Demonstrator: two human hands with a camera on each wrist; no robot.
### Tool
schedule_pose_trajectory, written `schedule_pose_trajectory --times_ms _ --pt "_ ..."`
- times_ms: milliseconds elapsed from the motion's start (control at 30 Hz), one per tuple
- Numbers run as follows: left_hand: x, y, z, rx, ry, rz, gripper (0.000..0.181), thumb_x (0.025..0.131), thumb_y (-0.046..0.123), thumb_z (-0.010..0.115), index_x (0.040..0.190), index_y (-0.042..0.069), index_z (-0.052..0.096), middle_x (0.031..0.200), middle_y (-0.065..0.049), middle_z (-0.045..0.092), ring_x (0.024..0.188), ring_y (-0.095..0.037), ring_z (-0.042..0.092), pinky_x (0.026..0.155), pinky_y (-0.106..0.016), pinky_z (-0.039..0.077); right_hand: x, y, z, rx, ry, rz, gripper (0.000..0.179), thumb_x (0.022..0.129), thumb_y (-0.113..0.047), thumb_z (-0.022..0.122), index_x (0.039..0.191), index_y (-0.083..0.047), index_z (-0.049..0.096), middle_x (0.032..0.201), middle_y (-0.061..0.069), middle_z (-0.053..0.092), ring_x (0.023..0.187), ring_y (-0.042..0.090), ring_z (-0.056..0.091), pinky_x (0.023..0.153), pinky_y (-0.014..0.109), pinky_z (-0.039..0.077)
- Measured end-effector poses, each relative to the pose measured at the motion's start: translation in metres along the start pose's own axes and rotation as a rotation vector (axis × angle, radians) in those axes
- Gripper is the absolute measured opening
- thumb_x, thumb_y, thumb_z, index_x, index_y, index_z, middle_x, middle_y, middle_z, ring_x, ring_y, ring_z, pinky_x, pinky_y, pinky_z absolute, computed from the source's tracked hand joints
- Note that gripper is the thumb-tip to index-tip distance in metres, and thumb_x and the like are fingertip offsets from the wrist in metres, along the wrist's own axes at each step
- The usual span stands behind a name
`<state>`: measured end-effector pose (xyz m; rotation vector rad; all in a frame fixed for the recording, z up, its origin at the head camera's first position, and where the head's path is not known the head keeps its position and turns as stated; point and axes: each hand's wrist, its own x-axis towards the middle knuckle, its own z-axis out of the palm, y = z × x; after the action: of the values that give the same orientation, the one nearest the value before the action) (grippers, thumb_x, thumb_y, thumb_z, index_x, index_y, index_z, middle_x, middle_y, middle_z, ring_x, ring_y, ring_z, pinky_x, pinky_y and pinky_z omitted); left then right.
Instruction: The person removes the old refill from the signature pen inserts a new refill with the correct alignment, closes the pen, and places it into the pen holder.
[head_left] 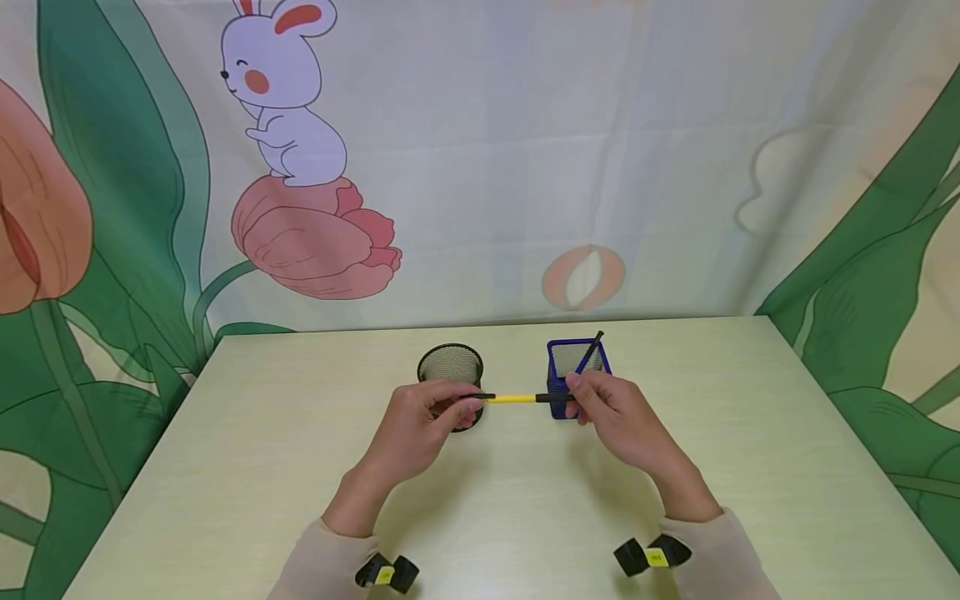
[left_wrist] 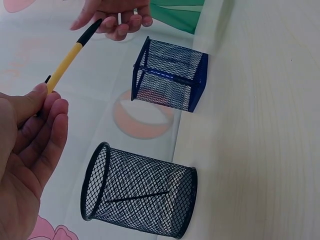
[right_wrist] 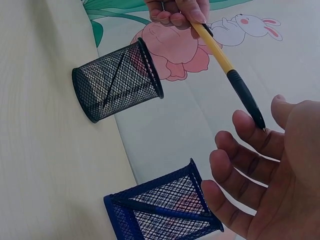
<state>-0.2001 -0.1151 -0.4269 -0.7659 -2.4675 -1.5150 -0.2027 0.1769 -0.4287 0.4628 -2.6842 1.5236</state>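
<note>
My left hand point(head_left: 416, 429) pinches a yellow ballpoint pen point(head_left: 513, 398) with black ends, by the end that carries the clip. The pen lies level in the air between both hands, its metal tip pointing right. At that tip is my right hand point(right_wrist: 280, 165), fingers loosely bent and thumb lifted off the pen. The tip is right at the index finger in the right wrist view. Behind the left hand stands a round black mesh pen holder point(left_wrist: 140, 192). A square blue mesh pen holder point(left_wrist: 170, 75) stands behind the right hand, with a dark blue pen point(head_left: 591, 350) leaning inside.
Both holders stand on a pale wooden table point(head_left: 510, 517), near its back edge. Behind the table hangs a curtain point(head_left: 480, 167) printed with a rabbit, flowers and green leaves. Each sleeve has a black wrist camera point(head_left: 651, 555) strapped on.
</note>
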Motion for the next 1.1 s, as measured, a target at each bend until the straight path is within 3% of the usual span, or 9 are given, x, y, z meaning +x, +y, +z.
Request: schedule_pose_trajectory --times_ms 300,500,800,967,1100 --pt "0.0001 -0.0005 -0.0003 0.013 -0.004 0.006 0.013 0.096 0.013 0.073 0.108 0.013 0.079 0.085 0.002 0.072 0.072 -0.005 0.069 0.071 -0.034 0.063 -0.0008 -0.0029 -0.0006 -0.008 0.005 -0.003 0.041 0.111 -0.039 0.049 0.084 -0.013 0.066 0.081 0.011 0.065 0.073 0.023 0.054 0.062 0.026 0.041" --pt "0.0003 -0.0005 -0.0003 0.009 -0.007 -0.001 0.013 0.096 0.013 0.073 0.108 0.013 0.079 0.086 0.002 0.072 0.074 -0.013 0.072 0.072 -0.029 0.063 -0.0012 -0.0034 -0.0004 -0.016 -0.001 0.002 0.04 0.11 -0.039 0.05 0.082 -0.014 0.065 0.077 0.004 0.061 0.068 0.017 0.047 0.06 0.025 0.037" --pt "0.0001 0.0004 -0.0002 0.001 -0.013 -0.015 0.013 0.096 0.012 0.073 0.108 0.011 0.079 0.087 0.001 0.073 0.073 -0.005 0.07 0.072 -0.032 0.064 -0.0016 -0.0031 0.0 -0.004 -0.008 0.004 0.039 0.11 -0.037 0.051 0.083 -0.013 0.065 0.077 0.004 0.059 0.069 0.017 0.046 0.06 0.024 0.037" --pt "0.0004 0.0003 0.0 0.004 -0.012 -0.011 0.013 0.097 0.012 0.072 0.108 0.011 0.079 0.087 0.001 0.073 0.074 -0.017 0.073 0.072 -0.04 0.064 -0.0015 -0.0033 -0.0003 -0.006 -0.011 0.001 0.04 0.11 -0.037 0.051 0.085 -0.01 0.065 0.077 0.004 0.06 0.069 0.017 0.047 0.061 0.025 0.037" --pt "0.0008 0.0 -0.0003 0.015 -0.013 -0.002 0.013 0.097 0.013 0.072 0.108 0.012 0.079 0.087 0.002 0.073 0.075 -0.024 0.073 0.071 -0.034 0.063 -0.0012 -0.0035 -0.0006 -0.009 -0.009 -0.003 0.039 0.11 -0.036 0.051 0.084 -0.011 0.065 0.077 0.004 0.059 0.07 0.018 0.047 0.061 0.025 0.037"
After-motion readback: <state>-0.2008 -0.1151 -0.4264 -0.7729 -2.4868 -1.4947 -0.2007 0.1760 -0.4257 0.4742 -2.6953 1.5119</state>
